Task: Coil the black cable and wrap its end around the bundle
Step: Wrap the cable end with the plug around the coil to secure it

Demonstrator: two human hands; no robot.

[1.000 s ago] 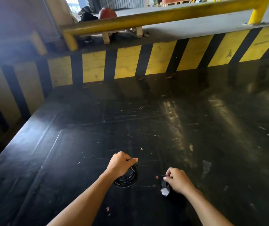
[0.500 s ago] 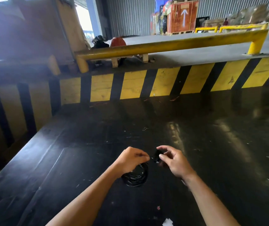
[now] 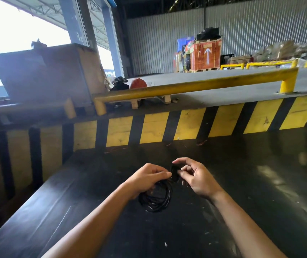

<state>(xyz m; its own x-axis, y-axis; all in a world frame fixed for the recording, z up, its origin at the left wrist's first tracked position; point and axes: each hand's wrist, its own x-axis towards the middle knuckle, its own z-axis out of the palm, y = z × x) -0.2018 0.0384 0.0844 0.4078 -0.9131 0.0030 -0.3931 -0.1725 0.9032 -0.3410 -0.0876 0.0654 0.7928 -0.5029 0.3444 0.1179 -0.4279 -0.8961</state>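
The black cable (image 3: pixel 156 199) hangs as a coil of several loops from my left hand (image 3: pixel 148 178), which is closed around the top of the bundle. My right hand (image 3: pixel 195 176) sits just right of it, thumb and fingers pinching the cable's black end piece (image 3: pixel 175 173) between the two hands. Both hands are held a little above the black table top (image 3: pixel 242 183). The part of the coil inside my left fist is hidden.
A yellow-and-black striped wall (image 3: pixel 186 125) borders the table at the back and left. Above it runs a yellow guard rail (image 3: pixel 195 86). A large wooden crate (image 3: pixel 46 71) stands back left, and stacked goods (image 3: pixel 204 54) far behind.
My right hand picked the cable end up from the table and brought it over to my left hand. Both hands rose and the view tilted upward.
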